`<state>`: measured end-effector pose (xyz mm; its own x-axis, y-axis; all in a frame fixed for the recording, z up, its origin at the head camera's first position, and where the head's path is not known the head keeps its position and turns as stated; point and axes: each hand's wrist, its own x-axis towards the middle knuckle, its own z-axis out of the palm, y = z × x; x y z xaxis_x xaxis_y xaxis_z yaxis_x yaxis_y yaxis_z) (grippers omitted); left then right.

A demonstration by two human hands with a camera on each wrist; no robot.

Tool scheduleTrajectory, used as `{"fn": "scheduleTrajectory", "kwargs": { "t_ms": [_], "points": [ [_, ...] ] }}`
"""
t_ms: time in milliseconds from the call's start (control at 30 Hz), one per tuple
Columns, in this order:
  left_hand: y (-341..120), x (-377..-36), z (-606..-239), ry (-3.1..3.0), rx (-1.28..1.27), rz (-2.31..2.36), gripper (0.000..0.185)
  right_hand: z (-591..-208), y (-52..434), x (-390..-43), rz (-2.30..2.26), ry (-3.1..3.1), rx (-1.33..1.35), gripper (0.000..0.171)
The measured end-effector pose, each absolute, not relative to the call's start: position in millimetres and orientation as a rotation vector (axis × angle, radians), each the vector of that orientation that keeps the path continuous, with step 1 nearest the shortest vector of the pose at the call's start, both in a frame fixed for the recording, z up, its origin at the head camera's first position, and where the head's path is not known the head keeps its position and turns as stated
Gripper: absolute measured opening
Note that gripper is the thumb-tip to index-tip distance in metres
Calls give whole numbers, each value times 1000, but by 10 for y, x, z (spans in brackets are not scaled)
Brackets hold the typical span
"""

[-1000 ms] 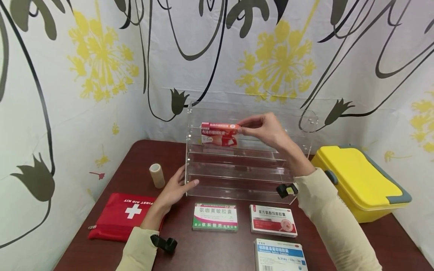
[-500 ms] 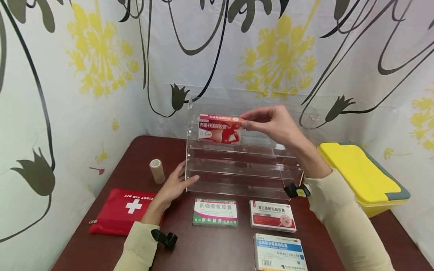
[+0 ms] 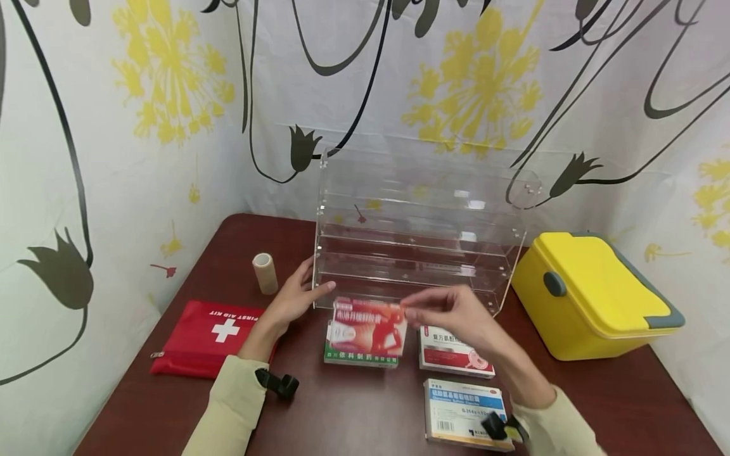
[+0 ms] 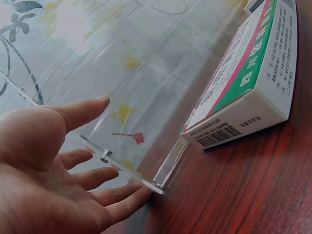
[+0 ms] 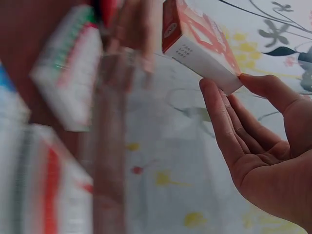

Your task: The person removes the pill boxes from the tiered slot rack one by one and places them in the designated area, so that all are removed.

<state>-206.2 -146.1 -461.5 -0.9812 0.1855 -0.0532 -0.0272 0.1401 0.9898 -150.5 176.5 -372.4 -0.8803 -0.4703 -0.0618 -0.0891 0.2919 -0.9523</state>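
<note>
My right hand (image 3: 450, 313) pinches a red-and-white medicine box (image 3: 367, 326) by its right end, thumb against the fingertips. The box is tilted in front of the clear acrylic rack (image 3: 422, 263) and overlaps a green-and-white medicine box (image 3: 360, 362) in the head view. In the right wrist view the pinched box hangs off the fingertips. At the rack's lower left side my left hand (image 3: 293, 301) lies with fingers extended along the outer edge of the side panel. Its thumb reaches out in front, apart from the fingers, as the left wrist view shows.
On the table, a white-and-red medicine box (image 3: 453, 361) and a blue-and-white one (image 3: 467, 411) lie right of centre. A yellow lidded box (image 3: 593, 297) stands at right. A red first aid pouch (image 3: 199, 339) and a beige roll (image 3: 265, 273) are at left.
My right hand has brought the red medicine box down and forward from the upper rack to above the green box. My left hand stays at the rack's side. The head view has tilted downward.
</note>
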Motion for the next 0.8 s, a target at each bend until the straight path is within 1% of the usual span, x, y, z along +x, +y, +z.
{"fn": "scheduleTrajectory", "kwargs": {
  "t_ms": [167, 300, 500, 800],
  "points": [
    [-1418, -1958, -4425, 2221, 160, 1932, 82, -4134, 1861, -1104, -1525, 2221, -482, 26],
    [-1398, -1890, -4311, 2230, 176, 1935, 81, -4331, 1865, -915, -1503, 2199, -495, 22],
    [-1393, -1867, -4305, 2225, 160, 1931, 81, -4436, 1843, -862, -1470, 2220, -519, 19],
    [-1382, -1872, -4355, 2207, 160, 1944, 82, -4419, 1724, -898, -1244, 2389, -631, 16]
  ]
}}
